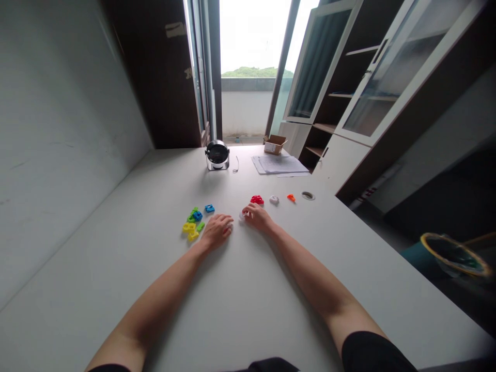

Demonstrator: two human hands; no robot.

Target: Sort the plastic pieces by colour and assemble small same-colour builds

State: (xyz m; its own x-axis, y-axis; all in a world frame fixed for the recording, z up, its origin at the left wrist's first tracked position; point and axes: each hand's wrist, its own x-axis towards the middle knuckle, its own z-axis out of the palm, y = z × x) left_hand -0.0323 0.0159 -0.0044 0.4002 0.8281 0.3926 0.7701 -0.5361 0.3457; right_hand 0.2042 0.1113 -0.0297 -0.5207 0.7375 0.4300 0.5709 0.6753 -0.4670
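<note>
Curled over a partly hidden white piece (230, 226) with the left hand (217, 229); bent at another white piece (241, 216) with the right hand (258, 215); cannot tell if gripping. Left of both, yellow pieces (189, 227); just beyond the right, red pieces (257, 199).

Black short sleeves (375, 352) on both arms; between the sleeves, black clothing (273, 365); beyond the sleeves, bare forearms (170, 289).

This looks like an office — a broad white desk (240, 299) beside the left wall (58, 129), papers (284, 164) and a small cardboard box (273, 148) at its far right, glass-doored cabinets (321, 62) standing right — with tall glazing (253, 36) beyond.
</note>
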